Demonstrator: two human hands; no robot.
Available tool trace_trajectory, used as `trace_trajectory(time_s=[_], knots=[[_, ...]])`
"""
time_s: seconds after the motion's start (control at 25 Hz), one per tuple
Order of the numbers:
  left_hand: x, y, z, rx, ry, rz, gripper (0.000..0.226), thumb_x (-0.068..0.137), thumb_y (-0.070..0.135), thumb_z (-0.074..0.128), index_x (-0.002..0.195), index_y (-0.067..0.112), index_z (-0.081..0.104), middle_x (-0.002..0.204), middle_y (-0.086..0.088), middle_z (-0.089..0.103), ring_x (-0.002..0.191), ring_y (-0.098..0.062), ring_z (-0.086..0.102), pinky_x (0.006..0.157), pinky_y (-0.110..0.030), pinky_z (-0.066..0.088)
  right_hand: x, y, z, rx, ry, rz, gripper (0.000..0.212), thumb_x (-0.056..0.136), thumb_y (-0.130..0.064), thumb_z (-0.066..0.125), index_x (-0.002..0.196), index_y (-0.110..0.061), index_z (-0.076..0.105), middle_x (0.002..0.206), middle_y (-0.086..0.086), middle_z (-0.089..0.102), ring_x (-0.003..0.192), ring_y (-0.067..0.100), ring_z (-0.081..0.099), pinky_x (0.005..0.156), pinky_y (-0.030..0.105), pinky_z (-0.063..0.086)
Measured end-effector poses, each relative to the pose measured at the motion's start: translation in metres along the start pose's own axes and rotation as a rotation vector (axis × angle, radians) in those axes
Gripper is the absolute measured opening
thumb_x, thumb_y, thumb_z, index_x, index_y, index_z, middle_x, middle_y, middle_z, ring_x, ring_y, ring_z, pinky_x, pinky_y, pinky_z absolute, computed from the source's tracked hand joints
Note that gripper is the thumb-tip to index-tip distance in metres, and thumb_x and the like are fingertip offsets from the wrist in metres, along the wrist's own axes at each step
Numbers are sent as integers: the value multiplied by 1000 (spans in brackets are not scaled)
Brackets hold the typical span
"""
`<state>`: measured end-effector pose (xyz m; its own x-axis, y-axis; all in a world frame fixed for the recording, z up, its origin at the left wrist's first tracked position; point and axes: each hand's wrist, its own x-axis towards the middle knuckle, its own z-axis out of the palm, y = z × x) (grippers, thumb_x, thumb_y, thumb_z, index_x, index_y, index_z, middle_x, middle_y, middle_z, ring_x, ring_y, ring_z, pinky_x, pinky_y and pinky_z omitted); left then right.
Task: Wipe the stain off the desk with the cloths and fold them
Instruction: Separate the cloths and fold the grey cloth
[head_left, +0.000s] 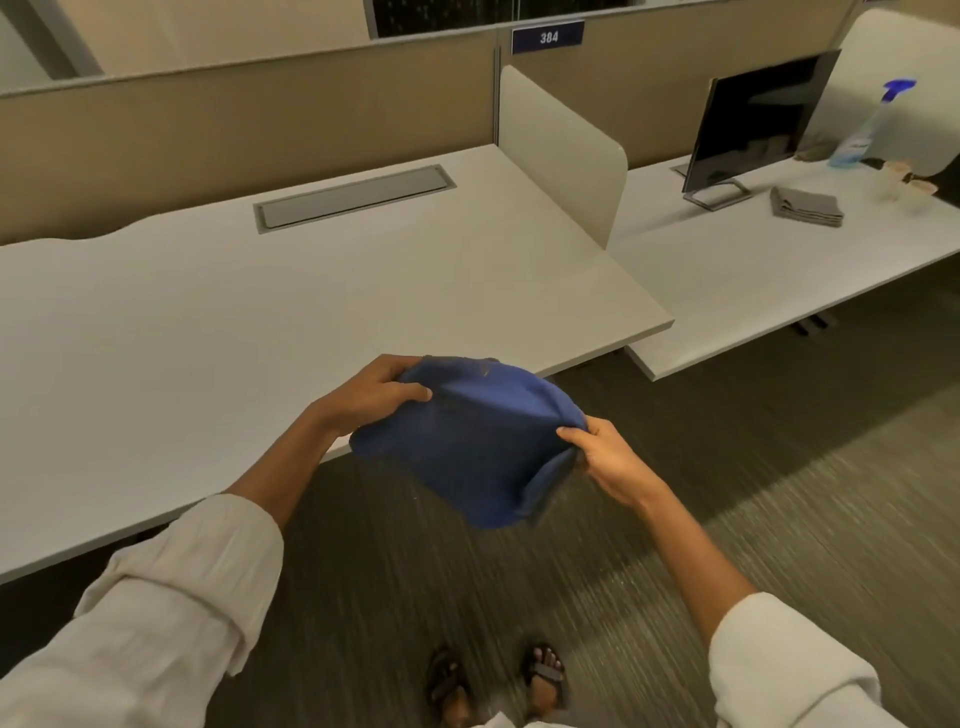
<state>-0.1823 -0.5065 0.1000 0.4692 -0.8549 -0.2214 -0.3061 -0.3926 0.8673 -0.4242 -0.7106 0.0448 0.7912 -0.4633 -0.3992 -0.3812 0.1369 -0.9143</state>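
— Standing at the front edge of a pale tabletop (218, 322), what is the person holding?

— A blue cloth (478, 441), held in the air between both hands, partly over the tabletop's front edge and partly over the striped carpet (727, 493). The left hand (371, 392) grips the cloth's upper left edge, fingers curled over it and thumb pressed on top. The right hand (610, 457) pinches the right edge between thumb and fingers. The cloth sags in a rounded, loosely doubled shape.

— And the clothing?

— Rolled white sleeves (197, 561) on both arms, and sandals (543, 675) on the feet at the bottom of the head view.

— What lies beyond?

— A grey cable hatch (353, 196) is set into the tabletop near the beige partition (234, 119). A curved white divider (566, 150) stands at its right end. On the neighbouring tabletop (753, 270) sit a dark monitor (753, 114) on a metal stand, a folded grey cloth (806, 207) just beside that stand, and a spray bottle (867, 124) with a blue trigger farther back. A blue sign (548, 36) on the partition reads 384.
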Motion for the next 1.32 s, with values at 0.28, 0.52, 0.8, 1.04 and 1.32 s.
trace_trajectory(time_s=[0.28, 0.52, 0.8, 1.04, 1.32], knots=[[-6, -18, 53, -296, 216, -233, 15, 81, 18, 69, 85, 3, 72, 80, -9, 68, 83, -30, 63, 70, -32, 52, 5, -28, -13, -314, -132, -127, 27, 98, -15, 47, 95, -36, 64, 99, -2, 65, 92, 9, 64, 80, 25, 53], [-11, -35, 101, -862, 118, -471, 41, 67, 45, 79, 87, 8, 77, 94, -15, 72, 88, -31, 67, 79, -39, 52, 4, -37, -32, -120, -197, -67, 14, 95, -9, 46, 97, -17, 57, 102, 11, 59, 91, 18, 59, 81, 35, 50], [-16, -31, 134, -1124, -406, -722, 102, 68, 72, 69, 132, -5, 54, 144, -26, 46, 131, -43, 46, 108, -55, 37, -5, -37, -28, -45, -400, -46, 32, 95, -14, 51, 79, -27, 75, 73, -14, 74, 69, -6, 68, 61, 9, 52], [-7, -20, 148, -774, -265, -597, 61, 83, 54, 65, 122, 7, 66, 126, -24, 62, 115, -37, 59, 92, -47, 52, -6, -32, -23, -198, -517, 20, 20, 98, -21, 51, 112, -13, 63, 105, 7, 69, 90, 11, 65, 87, 30, 51], [-1, -35, 145, -910, 34, -482, 42, 64, 23, 79, 104, 10, 71, 105, -13, 68, 96, -28, 63, 71, -37, 54, 2, -17, -43, -111, -612, 112, 18, 91, -25, 62, 106, -17, 66, 103, 7, 69, 92, 19, 68, 85, 32, 56]])
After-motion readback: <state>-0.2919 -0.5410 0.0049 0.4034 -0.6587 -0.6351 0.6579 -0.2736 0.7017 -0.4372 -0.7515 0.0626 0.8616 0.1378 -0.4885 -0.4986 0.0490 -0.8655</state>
